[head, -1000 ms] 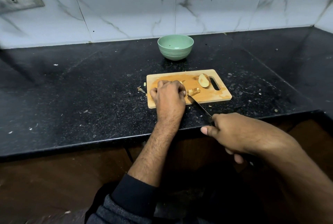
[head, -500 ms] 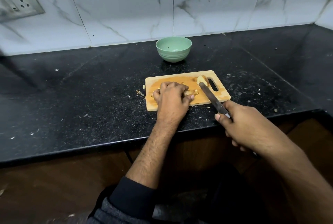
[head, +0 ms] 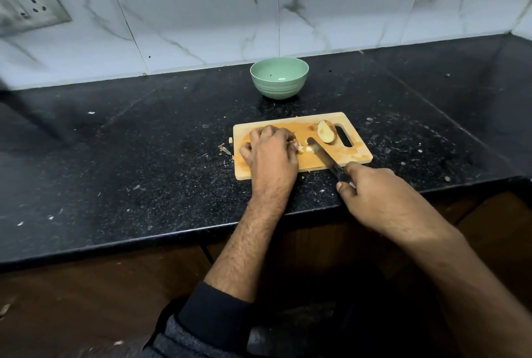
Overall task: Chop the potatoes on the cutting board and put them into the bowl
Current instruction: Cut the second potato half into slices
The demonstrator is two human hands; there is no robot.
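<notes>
The head camera shows the right hand [head: 371, 196] gripping a steel knife [head: 324, 156], whose blade has moved from the near edge of the counter onto a pale potato piece [head: 307, 149] at the middle of the wooden cutting board [head: 345, 153]; I judge a new cut begins. The left hand [head: 270, 153] has curled fingers pressing this piece. A potato half [head: 326, 131] waits near the board's handle slot. The green ceramic bowl [head: 279, 77] stands behind the board, apparently without potato; nothing blocks the way. Crumbs lie on the black stone counter [head: 129, 156].
</notes>
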